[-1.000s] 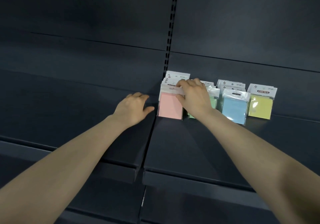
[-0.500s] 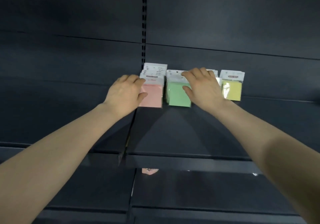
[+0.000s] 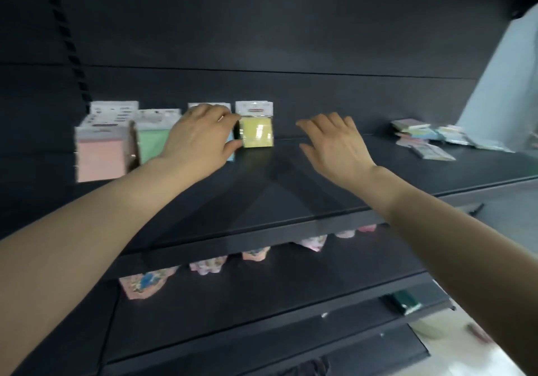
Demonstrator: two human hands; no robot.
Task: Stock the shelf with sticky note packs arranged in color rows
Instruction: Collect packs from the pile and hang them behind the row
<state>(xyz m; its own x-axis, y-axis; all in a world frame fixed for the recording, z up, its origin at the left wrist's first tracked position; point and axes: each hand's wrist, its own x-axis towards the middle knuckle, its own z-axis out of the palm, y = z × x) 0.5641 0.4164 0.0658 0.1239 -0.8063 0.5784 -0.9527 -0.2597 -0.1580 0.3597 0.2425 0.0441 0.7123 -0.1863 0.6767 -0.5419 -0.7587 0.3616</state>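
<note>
Standing on the shelf are four colour rows: pink row, green row, blue row and yellow row. The left hand grips the blue row, hiding most of it. The right hand hovers spread right of the yellow row. One loose pile lies well beyond the right hand.

Shop: slotted shelving, retail packs

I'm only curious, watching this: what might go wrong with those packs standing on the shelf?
The left hand holds the blue pack, tight between the green pack and yellow pack; a nudge could topple those upright neighbours. The loose pile at the far right looks mixed in colour, so a wrong row may result.
</note>
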